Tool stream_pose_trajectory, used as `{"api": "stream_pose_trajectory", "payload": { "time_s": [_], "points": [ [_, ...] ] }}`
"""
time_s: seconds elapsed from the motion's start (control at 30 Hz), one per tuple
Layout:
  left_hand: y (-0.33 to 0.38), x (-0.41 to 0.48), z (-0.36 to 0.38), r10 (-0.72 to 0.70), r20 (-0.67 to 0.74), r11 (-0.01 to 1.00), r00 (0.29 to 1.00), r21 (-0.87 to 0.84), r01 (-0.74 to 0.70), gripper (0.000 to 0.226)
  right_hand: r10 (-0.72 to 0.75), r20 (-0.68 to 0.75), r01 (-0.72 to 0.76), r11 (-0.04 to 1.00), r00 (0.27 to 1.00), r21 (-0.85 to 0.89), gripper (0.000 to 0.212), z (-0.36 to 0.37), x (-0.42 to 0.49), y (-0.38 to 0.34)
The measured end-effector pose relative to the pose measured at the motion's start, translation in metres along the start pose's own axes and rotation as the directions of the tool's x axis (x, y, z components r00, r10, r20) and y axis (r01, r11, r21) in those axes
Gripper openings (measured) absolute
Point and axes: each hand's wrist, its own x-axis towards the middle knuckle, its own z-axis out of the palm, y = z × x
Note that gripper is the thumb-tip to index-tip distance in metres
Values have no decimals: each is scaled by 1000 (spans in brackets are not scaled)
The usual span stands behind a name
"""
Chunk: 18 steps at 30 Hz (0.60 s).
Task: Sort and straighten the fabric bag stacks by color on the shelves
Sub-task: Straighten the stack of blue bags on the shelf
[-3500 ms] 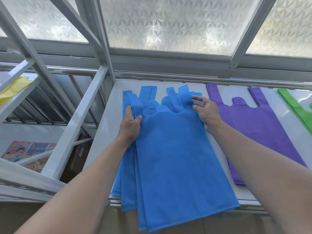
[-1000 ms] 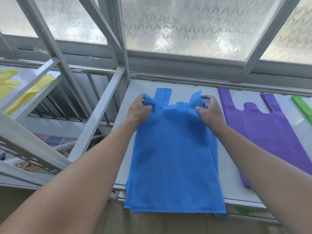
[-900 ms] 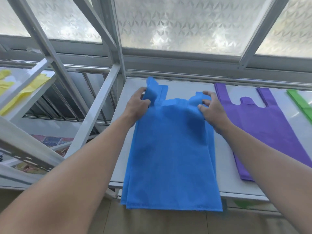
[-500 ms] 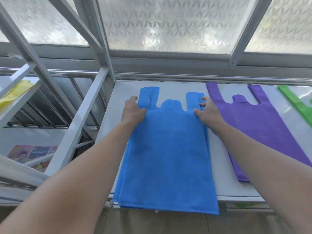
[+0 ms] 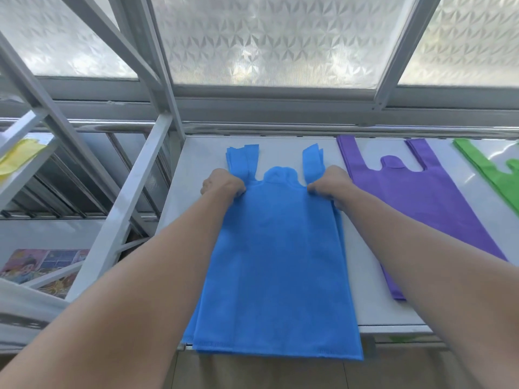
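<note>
Centre frame: your left hand (image 5: 223, 184) curls onto the left shoulder of the stack of blue non-woven fabric bags (image 5: 278, 262), and your right hand (image 5: 329, 184) pinches its right shoulder. The stack overhangs the front edge of the white shelf (image 5: 179, 209). Tugging it towards you could slide it off or skew the lower layers.

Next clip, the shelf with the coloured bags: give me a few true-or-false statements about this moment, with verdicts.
1. The left hand and right hand both grip the blue bag stack near its handles. True.
2. The purple bag lies left of the blue bag stack. False: it lies to its right.
3. The blue bag stack's bottom edge overhangs the front of the shelf. True.
4. The green bag lies on the purple bag. False: it lies apart, farther right.
</note>
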Motion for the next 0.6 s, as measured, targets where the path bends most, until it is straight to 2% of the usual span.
{"api": "stream_pose_trajectory", "payload": {
  "time_s": [0.07, 0.2, 0.43, 0.5, 0.6],
  "points": [
    [-1, -4, 0, 32, 5, 999, 999, 40, -32, 23, -48, -38, 46, 998, 998, -49, 15, 3, -3, -1],
    [-15, -12, -5, 34, 48, 999, 998, -7, -33, 32, -165, -114, 168, 986, 980, 17, 16, 11, -14, 13],
    [-58, -32, -16, -60, 97, 976, 993, -203, 79, 49, -232, -9, 231, 961, 973, 149, 26, 28, -39, 26],
    [-60, -37, -16, -59, 106, 951, 993, -295, 88, 42, -227, 8, 220, 950, 974, 220, 28, 28, -43, 25],
    [-53, -52, -16, 45, 83, 871, 996, -492, 2, 21, -235, -26, 230, 911, 972, 342, 19, 20, -47, 24]
  ]
}}
